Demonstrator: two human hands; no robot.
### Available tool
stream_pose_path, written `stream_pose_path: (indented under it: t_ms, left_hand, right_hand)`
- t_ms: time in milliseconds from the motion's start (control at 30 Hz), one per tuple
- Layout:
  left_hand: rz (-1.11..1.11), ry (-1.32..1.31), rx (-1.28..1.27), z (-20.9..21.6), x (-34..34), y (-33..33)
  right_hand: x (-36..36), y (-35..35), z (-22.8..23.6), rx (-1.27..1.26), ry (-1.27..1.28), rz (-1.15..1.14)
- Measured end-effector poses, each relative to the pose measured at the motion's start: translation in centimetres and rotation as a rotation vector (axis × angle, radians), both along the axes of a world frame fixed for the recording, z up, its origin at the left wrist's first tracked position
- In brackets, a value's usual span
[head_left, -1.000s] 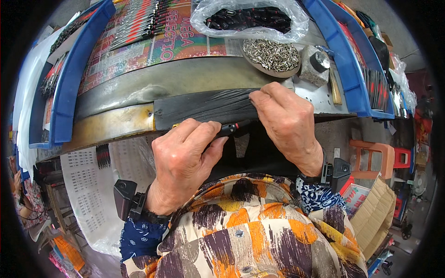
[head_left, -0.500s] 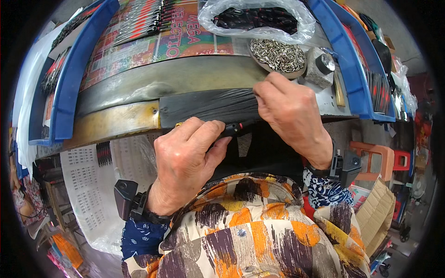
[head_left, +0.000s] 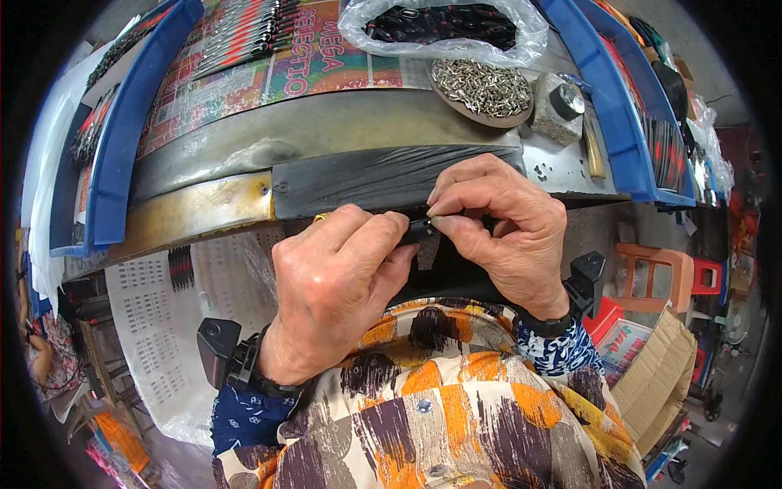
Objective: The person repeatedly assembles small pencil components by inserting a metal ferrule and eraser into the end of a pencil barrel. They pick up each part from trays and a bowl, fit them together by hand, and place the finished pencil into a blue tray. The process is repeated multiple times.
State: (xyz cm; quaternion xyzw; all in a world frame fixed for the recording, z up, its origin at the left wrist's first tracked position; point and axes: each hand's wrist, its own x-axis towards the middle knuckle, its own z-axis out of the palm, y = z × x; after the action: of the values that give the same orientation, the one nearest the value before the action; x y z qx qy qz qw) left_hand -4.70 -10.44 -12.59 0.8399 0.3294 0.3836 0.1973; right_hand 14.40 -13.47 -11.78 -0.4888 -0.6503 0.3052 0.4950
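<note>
My left hand (head_left: pixel 338 285) is closed around a small black cylindrical piece (head_left: pixel 419 231), which sticks out past the thumb and forefinger. Most of it is hidden in the grip. At its exposed end my right hand (head_left: pixel 505 232) pinches with thumb and forefinger, and a tiny shiny bit (head_left: pixel 432 220) shows at those fingertips. Both hands are just off the near edge of the bench, in front of its black-covered pad (head_left: pixel 366 186). Beyond the right hand lies a round dish (head_left: pixel 456 106) heaped with small silver metal pins (head_left: pixel 485 85).
A clear plastic bag (head_left: pixel 533 49) of black pieces is behind the dish. Right of it are a stone block (head_left: pixel 556 126) with a metal cylinder and a brush (head_left: pixel 595 155). Blue bins (head_left: pixel 151 138) flank the bench. Slim red-and-silver items (head_left: pixel 244 37) lie in a row at the back.
My right hand has come from beside the dish of pins, toward me, to the end of the black piece. The left hand stays nearly in place.
</note>
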Motion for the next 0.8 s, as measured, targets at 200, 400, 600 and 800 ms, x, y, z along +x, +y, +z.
stream_pose_path:
  t_ms: [200,400,600,800]
  left_hand:
    - [-0.019,0.01,0.019,0.13,0.12,-0.1]
    - [-0.025,0.02,0.047,0.14,0.16,-0.19]
    - [-0.03,0.022,0.051,0.16,0.19,-0.26]
    - [-0.031,0.036,0.104,-0.22,0.18,-0.16]
  right_hand:
    - [0.06,-0.38,-0.09,0.005,-0.004,-0.009]
    - [0.17,-0.5,-0.21,0.028,-0.019,-0.004]
    - [0.1,-0.62,-0.29,0.06,-0.053,-0.011]
    - [0.42,-0.39,0.2,0.264,-0.346,0.029]
